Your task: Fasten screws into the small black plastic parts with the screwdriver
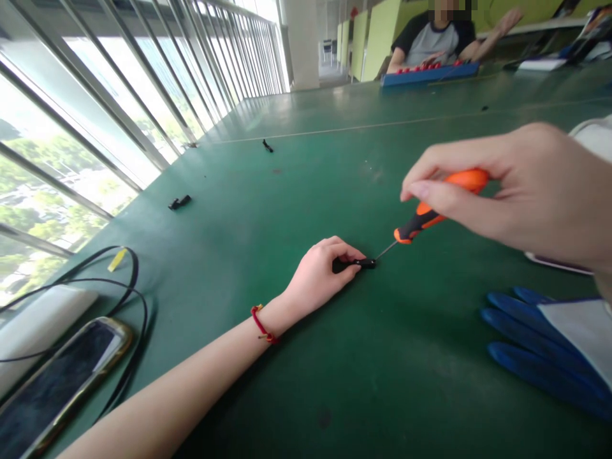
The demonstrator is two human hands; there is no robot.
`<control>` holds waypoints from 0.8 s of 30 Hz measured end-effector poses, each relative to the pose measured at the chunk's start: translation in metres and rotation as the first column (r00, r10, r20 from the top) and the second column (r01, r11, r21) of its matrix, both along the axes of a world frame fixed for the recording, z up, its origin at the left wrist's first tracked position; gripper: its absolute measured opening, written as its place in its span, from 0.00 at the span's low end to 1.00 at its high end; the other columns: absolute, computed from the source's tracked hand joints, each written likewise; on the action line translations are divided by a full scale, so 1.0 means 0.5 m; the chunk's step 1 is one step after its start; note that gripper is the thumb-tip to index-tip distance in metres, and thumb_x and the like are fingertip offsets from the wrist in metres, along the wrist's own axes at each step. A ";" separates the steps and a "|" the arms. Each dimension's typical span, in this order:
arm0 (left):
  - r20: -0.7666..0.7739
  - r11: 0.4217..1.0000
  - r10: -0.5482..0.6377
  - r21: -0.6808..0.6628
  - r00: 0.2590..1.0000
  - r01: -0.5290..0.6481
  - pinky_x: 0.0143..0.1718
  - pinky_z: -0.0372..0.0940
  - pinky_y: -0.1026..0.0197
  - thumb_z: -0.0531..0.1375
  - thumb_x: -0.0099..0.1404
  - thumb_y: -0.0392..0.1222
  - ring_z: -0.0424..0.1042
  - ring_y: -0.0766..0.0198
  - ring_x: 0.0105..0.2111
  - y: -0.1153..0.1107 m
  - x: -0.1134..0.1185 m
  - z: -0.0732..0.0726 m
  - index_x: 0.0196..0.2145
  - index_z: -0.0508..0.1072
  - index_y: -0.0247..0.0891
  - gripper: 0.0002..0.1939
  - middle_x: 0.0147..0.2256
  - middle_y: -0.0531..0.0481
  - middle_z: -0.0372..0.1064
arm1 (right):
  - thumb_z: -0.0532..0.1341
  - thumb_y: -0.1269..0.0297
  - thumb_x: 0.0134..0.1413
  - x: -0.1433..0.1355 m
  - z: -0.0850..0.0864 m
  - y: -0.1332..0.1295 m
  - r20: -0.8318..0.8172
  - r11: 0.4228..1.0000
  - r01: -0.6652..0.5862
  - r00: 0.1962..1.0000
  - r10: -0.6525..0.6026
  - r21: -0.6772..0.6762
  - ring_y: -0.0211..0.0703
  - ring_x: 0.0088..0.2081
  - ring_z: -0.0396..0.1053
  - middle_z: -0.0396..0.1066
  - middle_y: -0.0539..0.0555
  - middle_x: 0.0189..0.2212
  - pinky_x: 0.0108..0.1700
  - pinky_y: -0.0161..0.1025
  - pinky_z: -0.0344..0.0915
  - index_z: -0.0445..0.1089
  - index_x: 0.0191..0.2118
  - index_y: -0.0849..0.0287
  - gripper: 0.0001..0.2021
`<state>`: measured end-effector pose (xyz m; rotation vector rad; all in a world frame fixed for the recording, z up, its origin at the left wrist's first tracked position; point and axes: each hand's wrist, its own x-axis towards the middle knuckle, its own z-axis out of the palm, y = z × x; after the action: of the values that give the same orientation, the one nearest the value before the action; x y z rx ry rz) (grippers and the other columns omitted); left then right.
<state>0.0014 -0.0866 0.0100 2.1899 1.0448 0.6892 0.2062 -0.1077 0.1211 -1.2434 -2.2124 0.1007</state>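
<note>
My left hand (325, 264) rests on the green table (268, 223), its thumb and fingers pinched on a small black part (366, 262). Most of that part is covered by the fingers; its right end sticks out. In my right hand (507, 191) is a screwdriver (421, 220) with an orange and black handle, held slantwise with the fingers round the handle's top. Its thin metal shaft points down and left, and the tip is at the right end of the black part. Whether the tip touches it, I cannot tell.
Two more small black pieces (180, 203) lie farther off at the left. A smartphone (57, 382), a white box (48, 319) and a black cable (136, 268) sit near left. Blue-and-white gloves (535, 338) lie right. Across the table a person (433, 41) sits behind a blue tray (430, 74).
</note>
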 end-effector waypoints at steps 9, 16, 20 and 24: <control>0.022 1.000 0.005 -0.010 1.000 -0.004 0.44 0.65 0.59 0.57 0.59 0.32 0.68 0.62 0.39 -0.002 0.002 -0.002 0.36 0.75 0.38 0.09 0.37 0.49 0.71 | 0.54 0.56 0.54 0.000 0.003 0.001 0.107 0.998 0.041 0.993 -0.045 0.040 0.31 0.15 0.48 0.55 0.44 0.13 0.20 0.36 0.46 0.65 0.29 0.53 0.08; 0.017 1.000 0.006 -0.007 1.000 -0.006 0.45 0.64 0.58 0.57 0.59 0.33 0.68 0.62 0.39 -0.002 0.000 -0.002 0.36 0.76 0.38 0.09 0.36 0.49 0.71 | 0.55 0.53 0.53 0.001 0.004 0.002 0.133 0.994 0.094 0.986 -0.099 0.047 0.32 0.16 0.51 0.60 0.45 0.15 0.20 0.36 0.49 0.66 0.30 0.54 0.11; -0.003 1.000 0.015 -0.008 1.000 -0.015 0.44 0.64 0.58 0.57 0.59 0.34 0.68 0.62 0.38 -0.003 0.001 -0.002 0.37 0.76 0.38 0.09 0.36 0.50 0.71 | 0.57 0.57 0.48 0.003 0.001 0.006 0.099 0.997 0.039 0.994 -0.045 0.067 0.33 0.21 0.60 0.67 0.46 0.22 0.21 0.33 0.53 0.65 0.41 0.54 0.14; -0.016 1.000 0.025 -0.012 1.000 -0.025 0.43 0.65 0.59 0.57 0.59 0.34 0.68 0.62 0.38 -0.004 0.002 0.001 0.37 0.76 0.38 0.10 0.36 0.49 0.70 | 0.53 0.50 0.52 0.008 -0.001 0.007 0.137 0.994 0.087 0.986 -0.096 0.072 0.31 0.18 0.57 0.65 0.45 0.18 0.20 0.33 0.50 0.67 0.35 0.54 0.14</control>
<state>0.0025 -0.0884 0.0104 2.1784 1.0834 0.6756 0.2104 -0.1043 0.1204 -1.3500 -2.2532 -0.0985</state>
